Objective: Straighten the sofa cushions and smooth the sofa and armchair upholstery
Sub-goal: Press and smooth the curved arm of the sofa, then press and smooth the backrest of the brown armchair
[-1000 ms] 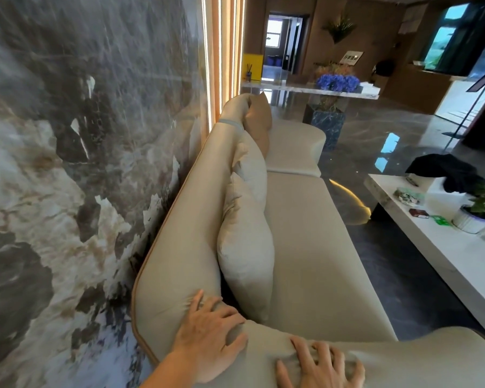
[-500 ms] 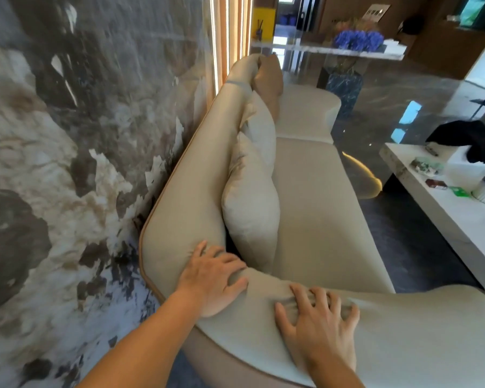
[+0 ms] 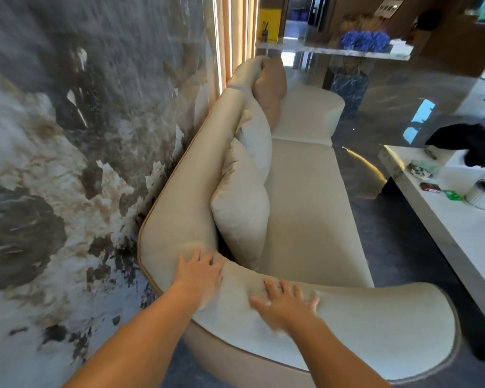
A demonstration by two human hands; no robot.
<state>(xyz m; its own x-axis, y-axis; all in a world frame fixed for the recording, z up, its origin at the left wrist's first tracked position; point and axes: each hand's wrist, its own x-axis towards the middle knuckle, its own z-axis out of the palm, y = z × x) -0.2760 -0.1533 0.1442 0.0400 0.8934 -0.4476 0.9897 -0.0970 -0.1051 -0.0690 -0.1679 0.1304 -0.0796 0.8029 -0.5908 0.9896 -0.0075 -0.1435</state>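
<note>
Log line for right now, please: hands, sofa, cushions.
left hand: flat on armrest corner | right hand: flat on armrest | cushions: leaning on backrest, untouched | nothing gripped

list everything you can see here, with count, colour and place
sofa: 1, cream, along the wall
cream cushions: 2, leaning on the sofa back, nearest
tan cushion: 1, far end of the sofa back
wall: 1, grey-brown marble, left
coffee table: 1, white, right
black cloth: 1, far end of the table
plant pot: 1, white, on the table
blue flowers: 1 bunch, far counter
left hand: flat on the sofa's corner
right hand: flat on the near armrest
</note>
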